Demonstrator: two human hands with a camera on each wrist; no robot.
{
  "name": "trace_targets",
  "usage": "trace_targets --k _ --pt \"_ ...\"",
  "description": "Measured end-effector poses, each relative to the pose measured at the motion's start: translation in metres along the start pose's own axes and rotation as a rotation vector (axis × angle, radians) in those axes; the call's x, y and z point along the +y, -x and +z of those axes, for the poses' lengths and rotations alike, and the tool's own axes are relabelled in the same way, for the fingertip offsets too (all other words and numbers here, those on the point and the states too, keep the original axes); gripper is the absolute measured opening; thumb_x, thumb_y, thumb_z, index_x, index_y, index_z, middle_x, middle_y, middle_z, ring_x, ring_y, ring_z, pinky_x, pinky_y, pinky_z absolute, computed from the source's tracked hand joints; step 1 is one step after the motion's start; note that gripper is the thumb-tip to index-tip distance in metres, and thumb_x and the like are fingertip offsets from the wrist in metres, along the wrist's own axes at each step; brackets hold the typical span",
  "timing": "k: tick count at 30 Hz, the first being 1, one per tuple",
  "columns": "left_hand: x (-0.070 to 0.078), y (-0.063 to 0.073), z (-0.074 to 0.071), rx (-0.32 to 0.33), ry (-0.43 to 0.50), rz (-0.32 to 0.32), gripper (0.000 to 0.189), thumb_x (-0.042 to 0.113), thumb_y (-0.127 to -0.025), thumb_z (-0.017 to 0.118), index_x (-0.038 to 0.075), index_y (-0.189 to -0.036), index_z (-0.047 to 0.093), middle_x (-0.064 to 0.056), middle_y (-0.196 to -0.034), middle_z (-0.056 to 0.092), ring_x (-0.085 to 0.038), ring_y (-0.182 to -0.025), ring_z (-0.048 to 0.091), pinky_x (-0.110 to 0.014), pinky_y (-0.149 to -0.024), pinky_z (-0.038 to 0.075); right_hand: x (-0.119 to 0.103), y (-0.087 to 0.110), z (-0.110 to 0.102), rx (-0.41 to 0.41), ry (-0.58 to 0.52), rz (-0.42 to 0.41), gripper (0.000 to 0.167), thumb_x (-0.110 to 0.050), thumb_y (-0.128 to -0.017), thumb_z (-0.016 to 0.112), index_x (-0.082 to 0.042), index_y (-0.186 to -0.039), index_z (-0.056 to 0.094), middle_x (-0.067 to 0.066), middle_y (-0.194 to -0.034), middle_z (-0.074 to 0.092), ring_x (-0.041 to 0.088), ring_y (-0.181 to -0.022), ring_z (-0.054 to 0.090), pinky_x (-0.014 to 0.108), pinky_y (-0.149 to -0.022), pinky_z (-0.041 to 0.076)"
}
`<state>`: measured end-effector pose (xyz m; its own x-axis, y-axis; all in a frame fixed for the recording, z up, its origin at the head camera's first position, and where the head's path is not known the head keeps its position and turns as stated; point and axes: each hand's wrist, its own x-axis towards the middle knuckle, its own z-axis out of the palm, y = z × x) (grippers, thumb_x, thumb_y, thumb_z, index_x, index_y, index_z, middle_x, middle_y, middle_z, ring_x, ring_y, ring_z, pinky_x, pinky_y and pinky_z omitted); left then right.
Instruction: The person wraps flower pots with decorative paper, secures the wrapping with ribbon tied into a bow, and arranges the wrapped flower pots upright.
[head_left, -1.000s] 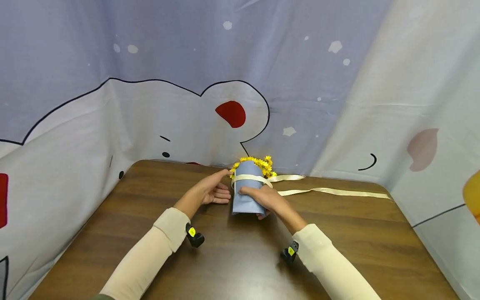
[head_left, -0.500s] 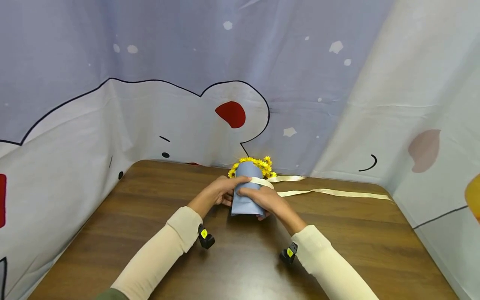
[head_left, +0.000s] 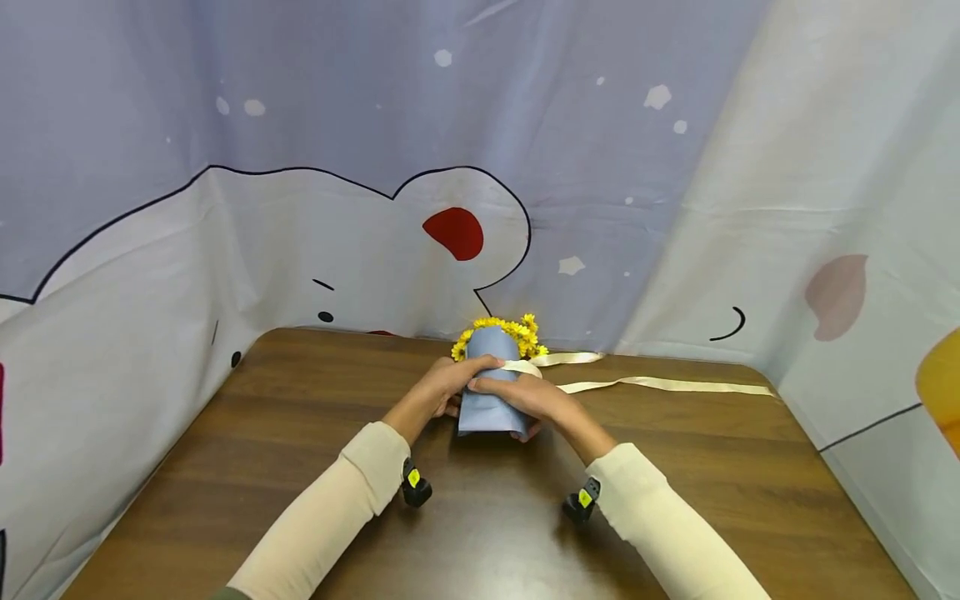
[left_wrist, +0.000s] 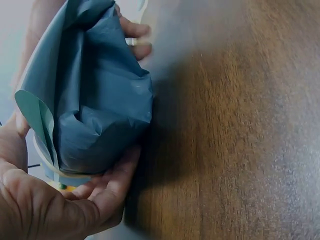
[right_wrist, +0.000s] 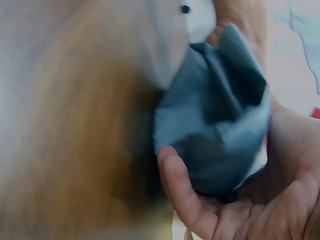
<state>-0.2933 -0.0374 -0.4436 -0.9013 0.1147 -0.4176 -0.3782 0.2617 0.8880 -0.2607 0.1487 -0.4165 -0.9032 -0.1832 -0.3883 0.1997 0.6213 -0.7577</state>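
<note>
A bouquet in blue-grey wrapping paper (head_left: 489, 414) lies on the table, its yellow flowers (head_left: 528, 332) at the far end. Around the paper runs a cream ribbon (head_left: 519, 367), whose two tails trail off to the right. My left hand (head_left: 450, 380) grips the bouquet from the left, thumb laid over the ribbon on top and fingers curled beneath. From the right, my right hand (head_left: 528, 395) holds the wrapped part, thumb on top and fingers underneath. Both wrist views show the paper's folded open end (left_wrist: 107, 100) between the hands; most of the stems are hidden.
The brown wooden table (head_left: 360, 367) extends around the bouquet. A printed cloth curtain (head_left: 337, 233) stands right behind its far edge and along the sides. One ribbon tail (head_left: 697, 385) reaches nearly to the table's right edge.
My left hand has moved right, from beside the bouquet onto it, and now presses its thumb over the ribbon. The right hand keeps its hold. The head view has shifted slightly.
</note>
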Motion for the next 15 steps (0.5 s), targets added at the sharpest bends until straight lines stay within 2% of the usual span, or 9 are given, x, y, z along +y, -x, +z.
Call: trace_targets --k 3,5,7,9,11,13,15 --pt "-0.001 0.0 0.001 0.007 0.004 -0.003 0.084 0.066 -0.086 0.085 0.0 -0.137 0.069 -0.014 -0.119 0.079 -0.027 -0.095 0.078 -0.039 -0.069 0.066 0.007 0.001 -0.019 -0.048 -0.033 0.017 0.083 -0.077 -0.096 0.072 0.0 -0.125 0.067 0.016 -0.097 0.071 0.02 -0.065 0.068 0.032 -0.058 0.061" --pt "-0.002 0.0 0.001 0.012 0.01 -0.012 0.084 0.065 -0.086 0.085 0.0 -0.136 0.068 -0.014 -0.116 0.079 -0.026 -0.092 0.078 -0.038 -0.067 0.065 0.013 -0.002 -0.037 -0.057 -0.092 0.018 0.087 -0.076 -0.101 0.068 0.002 -0.138 0.062 0.021 -0.108 0.07 0.017 -0.066 0.068 0.029 -0.059 0.061" --pt "-0.002 -0.001 0.001 0.015 0.018 -0.017 0.084 0.066 -0.085 0.086 0.0 -0.134 0.069 -0.013 -0.112 0.078 -0.025 -0.088 0.077 -0.036 -0.065 0.064 0.022 -0.008 -0.058 -0.051 -0.183 0.01 0.095 -0.076 -0.105 0.06 0.003 -0.157 0.051 0.03 -0.126 0.068 0.015 -0.071 0.071 0.028 -0.064 0.064" --pt "-0.002 -0.001 0.001 0.011 0.025 -0.015 0.083 0.066 -0.085 0.087 0.001 -0.132 0.069 -0.011 -0.109 0.078 -0.024 -0.086 0.076 -0.036 -0.064 0.064 0.034 -0.017 -0.081 -0.041 -0.273 -0.004 0.101 -0.078 -0.109 0.049 -0.003 -0.175 0.03 0.039 -0.148 0.058 0.017 -0.083 0.075 0.029 -0.074 0.067" --pt "-0.001 -0.002 0.001 0.005 0.027 -0.016 0.081 0.066 -0.085 0.087 0.001 -0.131 0.07 -0.011 -0.107 0.079 -0.023 -0.085 0.076 -0.035 -0.064 0.064 0.049 -0.025 -0.105 -0.02 -0.339 -0.016 0.104 -0.078 -0.111 0.039 -0.008 -0.182 0.009 0.043 -0.164 0.045 0.021 -0.098 0.077 0.032 -0.087 0.069" --pt "-0.001 -0.002 0.002 0.0 0.028 -0.017 0.081 0.066 -0.085 0.087 0.001 -0.13 0.07 -0.011 -0.107 0.079 -0.024 -0.085 0.077 -0.036 -0.065 0.064 0.066 -0.032 -0.129 0.03 -0.382 0.006 0.103 -0.076 -0.113 0.032 -0.007 -0.181 -0.001 0.041 -0.173 0.038 0.028 -0.111 0.077 0.035 -0.098 0.068" --pt "-0.001 -0.002 0.002 -0.002 0.026 -0.015 0.083 0.066 -0.085 0.087 0.0 -0.131 0.07 -0.013 -0.108 0.08 -0.025 -0.086 0.077 -0.036 -0.065 0.064 0.085 -0.036 -0.15 0.081 -0.369 0.03 0.1 -0.072 -0.115 0.029 -0.001 -0.18 0.001 0.039 -0.176 0.034 0.037 -0.129 0.073 0.036 -0.105 0.065"
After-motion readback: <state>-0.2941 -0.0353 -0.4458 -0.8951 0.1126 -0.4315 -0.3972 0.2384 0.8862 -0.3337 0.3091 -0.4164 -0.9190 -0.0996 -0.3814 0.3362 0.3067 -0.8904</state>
